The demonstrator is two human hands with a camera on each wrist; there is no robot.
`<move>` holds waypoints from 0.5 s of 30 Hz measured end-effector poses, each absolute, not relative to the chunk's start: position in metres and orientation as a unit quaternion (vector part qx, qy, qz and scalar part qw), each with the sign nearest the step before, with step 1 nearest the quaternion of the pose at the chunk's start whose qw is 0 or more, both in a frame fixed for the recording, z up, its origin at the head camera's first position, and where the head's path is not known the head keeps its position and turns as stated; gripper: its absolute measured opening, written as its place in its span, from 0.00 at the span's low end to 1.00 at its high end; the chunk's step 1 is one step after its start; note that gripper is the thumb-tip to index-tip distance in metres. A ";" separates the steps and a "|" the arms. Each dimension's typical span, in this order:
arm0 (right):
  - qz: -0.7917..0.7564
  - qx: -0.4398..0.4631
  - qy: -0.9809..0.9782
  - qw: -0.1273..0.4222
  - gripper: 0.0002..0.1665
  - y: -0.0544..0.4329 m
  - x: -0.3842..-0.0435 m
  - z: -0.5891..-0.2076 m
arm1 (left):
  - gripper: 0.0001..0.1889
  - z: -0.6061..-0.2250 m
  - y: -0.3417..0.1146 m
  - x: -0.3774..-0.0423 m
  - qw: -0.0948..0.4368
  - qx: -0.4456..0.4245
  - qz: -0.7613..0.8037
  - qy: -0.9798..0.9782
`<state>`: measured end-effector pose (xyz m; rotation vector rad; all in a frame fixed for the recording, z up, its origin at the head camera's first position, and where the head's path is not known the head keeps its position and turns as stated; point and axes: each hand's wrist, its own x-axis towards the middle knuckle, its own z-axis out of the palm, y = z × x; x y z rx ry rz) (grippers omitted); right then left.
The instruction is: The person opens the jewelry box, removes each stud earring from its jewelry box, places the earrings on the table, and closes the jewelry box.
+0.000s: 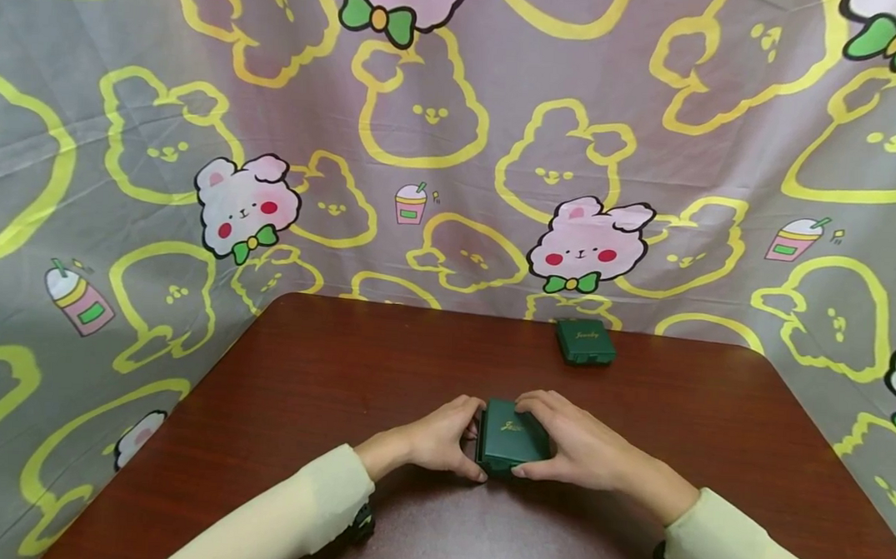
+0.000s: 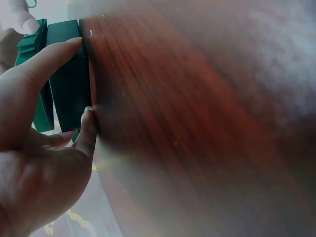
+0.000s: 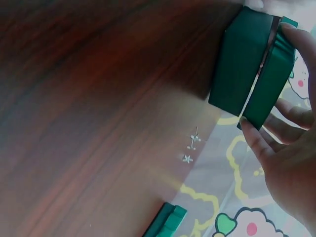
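A dark green jewelry box (image 1: 512,439) with gold lettering on its lid is held near the middle of the table. My left hand (image 1: 444,436) grips the box's lower part (image 2: 69,89) from the left, thumb at the front and fingers at the far side. From the right, my right hand (image 1: 579,439) holds the lid (image 3: 274,81) between thumb and fingers. A narrow gap shows between lid and lower part in both wrist views. What lies inside the box is hidden.
A second green box (image 1: 586,342) stands shut at the table's back right. In the right wrist view, small silvery pieces (image 3: 194,141), one of them a star shape (image 3: 187,159), lie on the brown table (image 1: 324,366). A patterned curtain (image 1: 464,255) hangs behind and at both sides.
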<state>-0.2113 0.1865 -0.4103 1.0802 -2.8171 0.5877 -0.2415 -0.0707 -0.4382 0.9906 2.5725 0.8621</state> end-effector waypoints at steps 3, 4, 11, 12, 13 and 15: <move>0.189 0.351 -0.916 0.037 0.47 0.184 -0.211 -0.412 | 0.44 -0.438 -0.070 -0.242 0.127 0.339 0.295 0.884; 0.189 0.351 -0.916 0.038 0.47 0.183 -0.211 -0.412 | 0.44 -0.438 -0.070 -0.242 0.125 0.340 0.294 0.884; 0.184 0.358 -0.914 0.043 0.47 0.180 -0.212 -0.415 | 0.46 -0.438 -0.070 -0.242 0.113 0.344 0.287 0.887; 0.183 0.360 -0.914 0.042 0.46 0.180 -0.212 -0.415 | 0.46 -0.438 -0.070 -0.241 0.112 0.344 0.287 0.887; 0.182 0.362 -0.913 0.041 0.45 0.180 -0.212 -0.415 | 0.46 -0.439 -0.070 -0.241 0.113 0.344 0.288 0.887; 0.180 0.368 -0.912 0.036 0.43 0.179 -0.213 -0.416 | 0.46 -0.439 -0.070 -0.241 0.113 0.344 0.288 0.887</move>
